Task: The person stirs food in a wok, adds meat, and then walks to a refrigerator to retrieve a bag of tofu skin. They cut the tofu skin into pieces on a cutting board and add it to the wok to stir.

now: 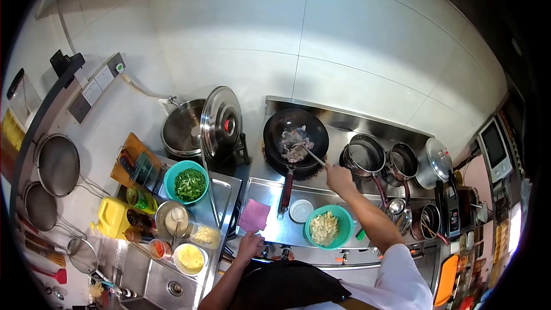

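Note:
My right hand (341, 179) is closed round the handle of a metal spatula (313, 155); its working end lies among pieces of meat (295, 146) in the black wok (276, 128). The wok stands on the stove, its dark red handle (286, 192) pointing toward me. My left hand (251, 245) is at the stove's front edge, close to the pink cloth (254, 215) and the control knobs. Its fingers are too small to make out. Between the hands sit a small white dish (301, 210) and a turquoise bowl (338, 244) of pale sliced pieces.
Right of the wok stand two saucepans (367, 152) and a pressure cooker (434, 163). Leftward are a large pot (175, 132) with a tilted lid (222, 120), a bowl of chopped greens (189, 185), a yellow jug (113, 217), a bowl of yellow food (190, 259) and a sink (152, 284).

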Demonstrator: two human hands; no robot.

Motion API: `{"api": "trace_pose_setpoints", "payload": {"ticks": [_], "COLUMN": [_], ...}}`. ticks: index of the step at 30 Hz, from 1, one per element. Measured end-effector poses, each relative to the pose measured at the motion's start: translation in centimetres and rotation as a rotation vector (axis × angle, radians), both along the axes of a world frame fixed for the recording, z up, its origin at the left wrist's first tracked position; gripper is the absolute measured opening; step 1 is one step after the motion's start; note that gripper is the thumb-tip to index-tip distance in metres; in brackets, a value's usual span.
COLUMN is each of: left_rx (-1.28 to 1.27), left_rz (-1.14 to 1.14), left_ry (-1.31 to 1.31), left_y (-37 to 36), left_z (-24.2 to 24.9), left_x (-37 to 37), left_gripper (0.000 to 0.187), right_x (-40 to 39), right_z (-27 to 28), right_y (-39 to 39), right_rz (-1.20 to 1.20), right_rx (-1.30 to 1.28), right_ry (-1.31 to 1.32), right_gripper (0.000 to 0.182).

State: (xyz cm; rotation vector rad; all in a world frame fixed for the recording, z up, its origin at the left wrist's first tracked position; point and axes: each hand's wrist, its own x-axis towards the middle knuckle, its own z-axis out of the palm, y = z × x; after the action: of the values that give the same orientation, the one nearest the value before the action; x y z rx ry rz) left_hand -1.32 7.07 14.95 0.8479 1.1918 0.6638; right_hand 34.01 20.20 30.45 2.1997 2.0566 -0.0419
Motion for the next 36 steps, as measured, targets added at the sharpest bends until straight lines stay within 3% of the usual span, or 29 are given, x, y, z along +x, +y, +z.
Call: {"api": "trace_pose_setpoints", "payload": {"ticks": [4, 7, 12, 16, 20, 23, 29, 31, 36], "left_rx": [-0.015, -0.033, -0.068, -0.079, -0.058, -0.053, -0.035, -0.027, -0.01], "left_rz": [0.062, 0.074, 0.09, 0.092, 0.116, 0.148, 0.134, 0.161, 0.172], "left_ry": [-0.014, -0.037, -0.071, -0.093, -0.054, -0.067, -0.079, -0.08, -0.021], "left_y": [-0.1, -0.6, -0.9, -1.0, -1.2, -1.4, -1.6, -1.5, -1.8], "left_z": [0.2, -0.2, -0.3, -0.1, 0.7, 0.7, 0.1, 0.4, 0.7], "left_x": [-0.3, -0.4, -0.3, -0.2, -0.6, -1.1, -1.4, -1.6, -2.6], "left_gripper": [0.043, 0.044, 0.044, 0.042, 0.042, 0.04, 0.041, 0.04, 0.04], "right_x": [-0.4, -0.9, -0.2, -0.6, -0.3, 0.0, -1.5, -0.9, 1.1], "right_z": [3.7, 0.8, 0.0, -3.6, 0.8, 1.6, -3.4, 1.1, 9.0], "right_y": [-1.8, -1.3, -0.4, 0.3, -1.3, -0.7, 0.2, -0.3, -1.4], "right_rz": [0.07, 0.013, -0.065, -0.051, 0.023, -0.022, -0.038, -0.06, -0.006], "right_rx": [-0.075, -0.089, 0.096, 0.034, -0.081, 0.01, 0.032, -0.117, -0.101], "right_ry": [-0.066, -0.04, 0.027, -0.01, -0.022, 0.008, 0.076, 0.021, -0.071], "right_gripper": [0.028, 0.029, 0.025, 0.031, 0.029, 0.024, 0.032, 0.029, 0.028]}}
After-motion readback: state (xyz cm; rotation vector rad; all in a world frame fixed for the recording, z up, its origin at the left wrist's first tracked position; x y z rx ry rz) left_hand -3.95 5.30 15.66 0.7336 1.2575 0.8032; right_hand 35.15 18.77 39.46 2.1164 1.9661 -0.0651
